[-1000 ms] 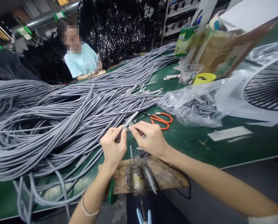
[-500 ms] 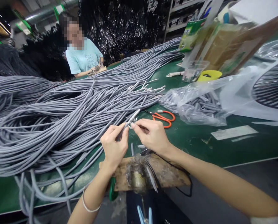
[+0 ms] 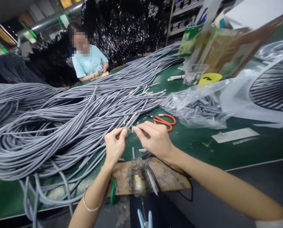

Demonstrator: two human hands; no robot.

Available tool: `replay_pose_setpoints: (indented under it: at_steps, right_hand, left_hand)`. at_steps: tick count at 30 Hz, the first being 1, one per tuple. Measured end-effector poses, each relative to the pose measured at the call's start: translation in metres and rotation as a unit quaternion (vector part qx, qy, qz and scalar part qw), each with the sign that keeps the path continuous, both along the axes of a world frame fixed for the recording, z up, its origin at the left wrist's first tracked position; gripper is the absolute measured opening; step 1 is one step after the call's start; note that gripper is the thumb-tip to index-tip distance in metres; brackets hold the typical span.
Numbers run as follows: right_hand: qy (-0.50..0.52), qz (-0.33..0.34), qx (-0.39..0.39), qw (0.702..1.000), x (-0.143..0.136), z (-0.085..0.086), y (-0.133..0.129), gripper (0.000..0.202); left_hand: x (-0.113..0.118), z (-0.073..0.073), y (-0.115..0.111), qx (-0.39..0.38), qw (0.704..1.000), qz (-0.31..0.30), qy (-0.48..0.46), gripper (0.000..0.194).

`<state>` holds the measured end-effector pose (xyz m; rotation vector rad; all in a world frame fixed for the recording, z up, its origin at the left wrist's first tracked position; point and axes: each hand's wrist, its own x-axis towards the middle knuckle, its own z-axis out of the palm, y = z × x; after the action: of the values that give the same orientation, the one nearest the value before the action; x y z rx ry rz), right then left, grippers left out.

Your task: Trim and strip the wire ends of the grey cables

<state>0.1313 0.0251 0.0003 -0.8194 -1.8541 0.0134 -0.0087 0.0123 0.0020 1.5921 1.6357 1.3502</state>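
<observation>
Between the thumb and fingers of my left hand is the end of a grey cable, mostly hidden by the grip. Pale, shiny strands show just beyond those fingertips. My right hand is closed in a pinch a short way to the right, its fingertips at a small whitish bit too small to name. Beyond my right hand lie orange-handled scissors. A large heap of grey cables spreads to the left and behind my hands, many with whitish ends.
Below my hands, a wooden board carries a grimy metal device. To the right lie a plastic bag of short grey tubes, a yellow container and a fan. A person sits across the table.
My hands have drawn slightly apart, and the left fingers are now closer together. The cable end between them shows less than before. The camera view has shifted a little.
</observation>
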Motion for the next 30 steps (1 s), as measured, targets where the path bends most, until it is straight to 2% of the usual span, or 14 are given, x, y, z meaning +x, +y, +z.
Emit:
replay_pose_setpoints:
  at_steps: [2,6,15,18,22,25,28,30]
  right_hand:
    - [-0.014,-0.021,-0.038,0.999,0.006,0.001,0.008,0.027]
    - [-0.015,0.001,-0.086,0.996,0.006,-0.001,0.01,0.027]
    - [0.062,0.074,-0.127,0.987,0.004,0.003,0.009,0.027]
    - [0.057,0.078,-0.07,0.993,0.003,0.0,0.007,0.026]
    - [0.043,0.078,0.021,0.996,0.002,-0.004,0.008,0.023]
    - [0.048,0.083,-0.019,0.995,0.0,-0.003,0.01,0.023]
    - [0.073,0.07,-0.111,0.989,-0.002,0.0,0.009,0.023]
    - [0.075,0.056,-0.103,0.99,-0.005,-0.001,0.008,0.025]
  left_hand:
    - [0.0,0.004,-0.003,-0.019,0.999,-0.022,-0.032,0.028]
    - [0.001,0.005,-0.007,-0.037,0.997,-0.032,-0.063,0.031]
    - [0.008,0.006,-0.009,0.006,0.997,-0.028,-0.07,0.023]
    - [0.007,0.006,-0.009,0.026,0.999,-0.026,-0.035,0.02]
    - [0.007,0.004,-0.011,0.083,0.994,0.001,0.073,0.02]
    - [0.008,0.001,-0.014,0.169,0.966,0.034,0.193,0.021]
    - [0.007,-0.003,-0.014,0.29,0.901,0.068,0.314,0.017]
    - [0.005,-0.005,-0.01,0.346,0.863,0.07,0.362,0.015]
